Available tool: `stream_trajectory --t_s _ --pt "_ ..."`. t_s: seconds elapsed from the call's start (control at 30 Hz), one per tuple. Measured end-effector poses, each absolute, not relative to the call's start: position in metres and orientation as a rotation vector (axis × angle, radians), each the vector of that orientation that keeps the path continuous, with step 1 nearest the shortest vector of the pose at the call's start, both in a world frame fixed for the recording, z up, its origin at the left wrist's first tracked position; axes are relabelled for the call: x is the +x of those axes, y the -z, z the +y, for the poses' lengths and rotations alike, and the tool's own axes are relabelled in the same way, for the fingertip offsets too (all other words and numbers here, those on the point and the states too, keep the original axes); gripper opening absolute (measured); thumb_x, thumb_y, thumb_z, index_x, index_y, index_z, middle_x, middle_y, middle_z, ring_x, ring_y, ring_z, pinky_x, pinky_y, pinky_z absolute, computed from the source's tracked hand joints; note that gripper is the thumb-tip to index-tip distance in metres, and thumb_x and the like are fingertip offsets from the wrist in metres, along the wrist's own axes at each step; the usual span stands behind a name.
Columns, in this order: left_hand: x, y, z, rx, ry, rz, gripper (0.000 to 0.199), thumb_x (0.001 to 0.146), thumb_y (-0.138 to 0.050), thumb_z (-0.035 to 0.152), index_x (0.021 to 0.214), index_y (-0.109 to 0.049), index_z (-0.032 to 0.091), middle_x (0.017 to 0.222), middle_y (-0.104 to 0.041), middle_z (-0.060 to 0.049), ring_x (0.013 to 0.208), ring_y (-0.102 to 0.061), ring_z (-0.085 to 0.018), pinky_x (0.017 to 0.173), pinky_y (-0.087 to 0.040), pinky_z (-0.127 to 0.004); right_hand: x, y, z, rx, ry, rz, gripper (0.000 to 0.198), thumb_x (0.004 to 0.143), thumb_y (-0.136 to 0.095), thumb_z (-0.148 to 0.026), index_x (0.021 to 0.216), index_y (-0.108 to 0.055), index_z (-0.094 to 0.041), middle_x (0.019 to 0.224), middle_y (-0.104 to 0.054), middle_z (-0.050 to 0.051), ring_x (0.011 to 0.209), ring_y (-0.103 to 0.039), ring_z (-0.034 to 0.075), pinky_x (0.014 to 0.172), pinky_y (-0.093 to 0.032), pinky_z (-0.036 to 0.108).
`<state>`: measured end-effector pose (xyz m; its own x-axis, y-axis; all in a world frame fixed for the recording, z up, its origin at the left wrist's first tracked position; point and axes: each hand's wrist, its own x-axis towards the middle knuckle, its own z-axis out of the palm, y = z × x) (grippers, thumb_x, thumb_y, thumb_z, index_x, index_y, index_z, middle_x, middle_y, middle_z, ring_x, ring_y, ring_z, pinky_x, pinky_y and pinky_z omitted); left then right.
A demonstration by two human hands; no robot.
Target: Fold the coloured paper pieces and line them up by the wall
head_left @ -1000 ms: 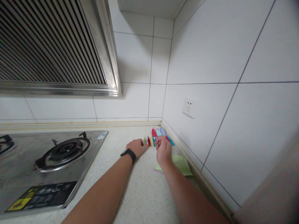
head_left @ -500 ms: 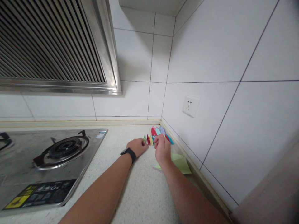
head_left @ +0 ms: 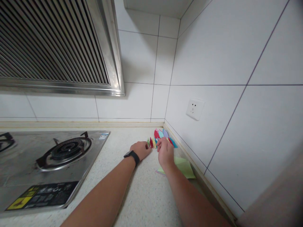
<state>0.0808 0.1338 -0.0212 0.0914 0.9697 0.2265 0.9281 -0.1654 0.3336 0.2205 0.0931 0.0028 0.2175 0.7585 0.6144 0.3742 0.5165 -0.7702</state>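
Small folded papers (head_left: 151, 142) in green, red, yellow and blue stand in a row on the counter near the corner. At the left end of the row, my left hand (head_left: 141, 150), with a black watch (head_left: 132, 155) on its wrist, has its fingers curled in against the green one. My right hand (head_left: 165, 152) is closed in a pinch at the row's right end and covers part of it. More coloured paper pieces (head_left: 161, 133), red, pale blue and purple, lie just behind. Under my right wrist rest light green paper sheets (head_left: 184, 167).
A gas stove (head_left: 68, 151) is set into the speckled counter (head_left: 146, 192) on the left, below a metal range hood (head_left: 115, 78). White tiled walls (head_left: 222, 126) meet at the back corner. A power socket (head_left: 195, 108) sits on the right wall.
The view has shifted slightly, so everything appears a little farther right and lower. Both hands keep nearly the same place at the folded papers.
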Motion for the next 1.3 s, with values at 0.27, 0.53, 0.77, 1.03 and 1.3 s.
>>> stream_trajectory --t_s 0.27,0.53,0.77,1.03,1.3 --pt "0.083 0.018 0.132 2.231 -0.614 1.939 0.035 0.08 -0.049 0.053 0.082 -0.071 0.026 0.084 -0.073 -0.007 0.082 -0.067 -0.025 0.068 -0.047 -0.032 0.221 -0.003 0.093 -1.082 -0.355 -1.405 0.048 0.098 -0.027 -0.039 0.064 -0.054 -0.019 0.05 -0.05 -0.003 0.052 -0.049 0.015 0.055 -0.032 0.026" --pt "0.084 0.017 0.13 2.168 -0.666 1.903 0.033 0.078 -0.053 0.052 0.08 -0.071 0.024 0.083 -0.072 -0.008 0.082 -0.066 -0.024 0.072 -0.046 -0.031 0.22 -0.003 0.093 -1.077 -0.354 -1.415 0.051 0.098 -0.025 -0.041 0.064 -0.055 -0.019 0.051 -0.051 -0.002 0.053 -0.05 0.015 0.055 -0.033 0.026" --pt "0.066 0.022 0.135 2.106 -0.775 1.687 0.034 0.071 -0.061 0.052 0.07 -0.068 0.019 0.067 -0.066 -0.002 0.065 -0.059 -0.016 0.062 -0.042 -0.025 0.221 -0.005 0.089 -1.071 -0.307 -1.443 0.05 0.099 -0.023 -0.037 0.064 -0.053 -0.019 0.05 -0.049 -0.002 0.051 -0.048 0.014 0.055 -0.032 0.025" --pt "0.039 0.027 0.126 2.06 -0.943 1.65 0.045 0.091 -0.032 0.042 0.08 -0.065 0.013 0.071 -0.062 -0.002 0.071 -0.056 -0.015 0.065 -0.043 -0.024 0.196 -0.008 0.043 -0.849 -0.314 -2.083 0.035 0.097 -0.035 -0.032 0.079 -0.062 -0.019 0.063 -0.058 -0.002 0.06 -0.053 0.013 0.061 -0.034 0.023" --pt "0.016 0.034 0.064 2.213 -0.845 1.79 0.029 0.084 -0.05 0.024 0.106 -0.067 0.014 0.11 -0.065 -0.012 0.107 -0.055 -0.024 0.1 -0.037 -0.038 0.174 0.01 0.014 -0.861 0.022 -2.54 0.009 0.086 -0.054 -0.024 0.083 -0.062 -0.02 0.082 -0.065 0.002 0.077 -0.057 0.016 0.067 -0.037 0.026"
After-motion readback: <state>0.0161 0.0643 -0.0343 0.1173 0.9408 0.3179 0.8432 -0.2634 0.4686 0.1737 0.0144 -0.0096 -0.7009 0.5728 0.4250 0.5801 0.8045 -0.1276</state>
